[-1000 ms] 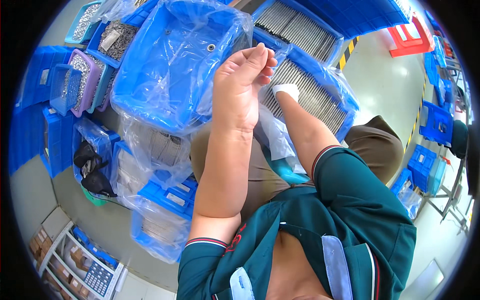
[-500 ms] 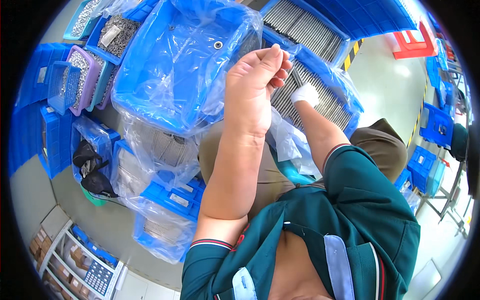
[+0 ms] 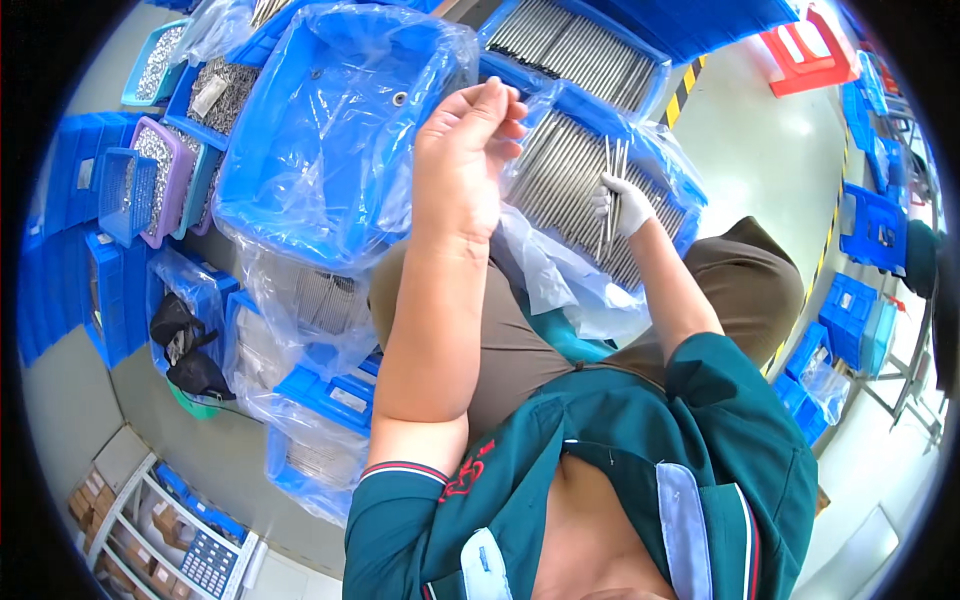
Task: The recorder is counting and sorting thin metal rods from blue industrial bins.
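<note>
My right hand (image 3: 628,208), in a white glove, grips a few thin metal rods (image 3: 608,222). They stand roughly upright in the view, over a blue bin lined with plastic film and filled with rows of similar rods (image 3: 558,165). My bare left hand (image 3: 468,130) is raised between that bin and a large blue bin (image 3: 240,205). Its fingers are curled in against the thumb, and whatever they may hold is hidden. Inside the large film-lined bin lies a small ring-shaped part (image 3: 399,98).
Another bin of rods (image 3: 575,50) stands beyond. At left are a purple basket (image 3: 178,190) of small metal parts and a blue bin of dark pins (image 3: 225,95). More film-covered bins (image 3: 335,395) sit low left. A red plastic stool (image 3: 810,55) is far right.
My right hand has turned, and the rods in it now show clearly above the bin. The whole view has shifted slightly; my left hand keeps its curled shape.
</note>
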### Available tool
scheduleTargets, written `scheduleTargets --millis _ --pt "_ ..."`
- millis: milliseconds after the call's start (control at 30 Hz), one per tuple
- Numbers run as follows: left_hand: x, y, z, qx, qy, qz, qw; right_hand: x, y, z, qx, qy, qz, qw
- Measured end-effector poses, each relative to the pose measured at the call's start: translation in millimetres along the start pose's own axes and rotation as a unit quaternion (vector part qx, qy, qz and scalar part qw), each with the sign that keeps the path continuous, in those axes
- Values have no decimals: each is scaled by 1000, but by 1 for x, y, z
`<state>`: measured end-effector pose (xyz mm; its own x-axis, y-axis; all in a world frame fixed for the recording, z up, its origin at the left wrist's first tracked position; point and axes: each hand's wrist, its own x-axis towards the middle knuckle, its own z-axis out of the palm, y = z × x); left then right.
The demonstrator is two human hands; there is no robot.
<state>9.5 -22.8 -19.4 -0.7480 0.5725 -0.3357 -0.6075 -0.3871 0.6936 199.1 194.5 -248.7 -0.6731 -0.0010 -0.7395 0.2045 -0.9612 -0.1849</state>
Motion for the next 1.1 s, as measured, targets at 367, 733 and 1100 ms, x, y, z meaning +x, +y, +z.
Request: scheduleTargets --millis 367,733,1100 --pt "9 -72 13 -26 -35 -146 988 -151 -33 179 90 -281 -322 899" --pt "-15 -92 78 -227 -262 -129 929 -184 39 218 -271 -107 -532 795" --pt "-6 -57 71 -95 -60 -66 991 -255 0 181 -338 -277 -329 837"
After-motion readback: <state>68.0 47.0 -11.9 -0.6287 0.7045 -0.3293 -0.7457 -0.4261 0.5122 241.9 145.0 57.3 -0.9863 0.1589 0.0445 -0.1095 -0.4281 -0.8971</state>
